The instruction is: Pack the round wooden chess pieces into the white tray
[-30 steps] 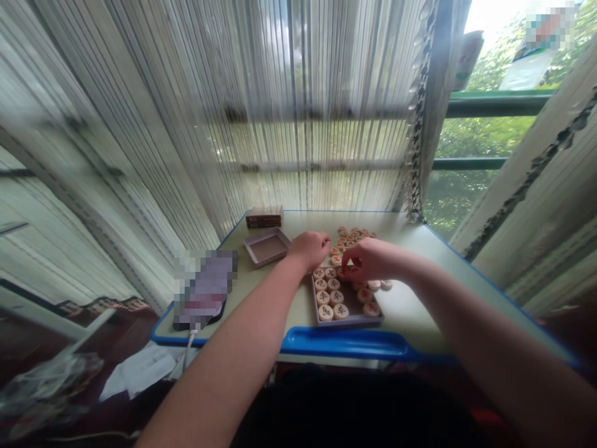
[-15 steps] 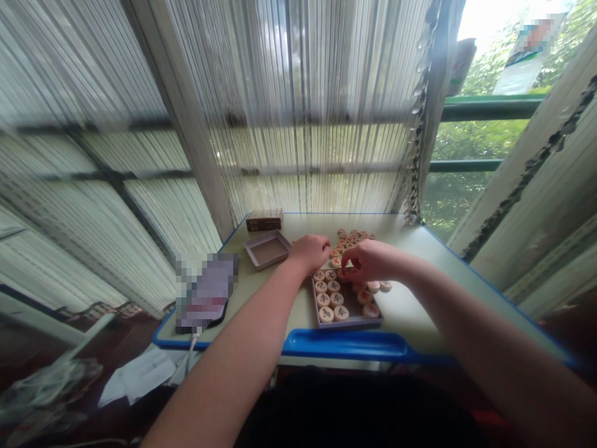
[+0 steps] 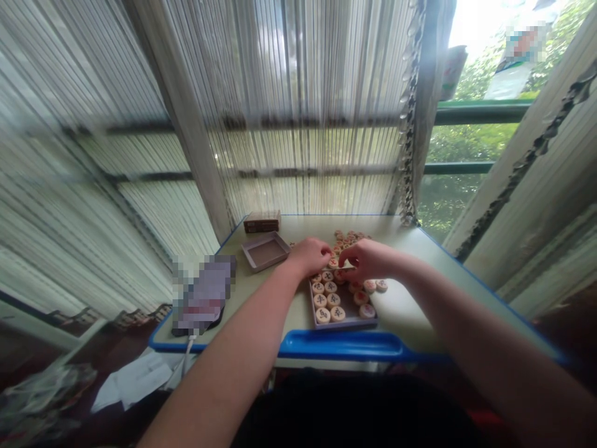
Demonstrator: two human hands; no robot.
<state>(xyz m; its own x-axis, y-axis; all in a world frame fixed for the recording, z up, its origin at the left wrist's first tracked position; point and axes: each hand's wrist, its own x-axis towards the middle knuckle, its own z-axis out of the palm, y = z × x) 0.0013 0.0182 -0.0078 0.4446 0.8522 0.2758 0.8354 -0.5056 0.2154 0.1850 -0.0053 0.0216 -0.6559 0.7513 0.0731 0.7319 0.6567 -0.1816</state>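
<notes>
Black-marked discs [image 3: 333,300] in paired columns inside the shallow box [image 3: 347,324]

Sheer curtains [image 3: 308,81] over daylit windows [image 3: 466,143]

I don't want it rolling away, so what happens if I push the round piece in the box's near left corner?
The round piece probably won't roll, because it lies flat. It looks thick and solid, so it likely won't bend. Pushed outward, it might soon bump the box's low wall.
</notes>
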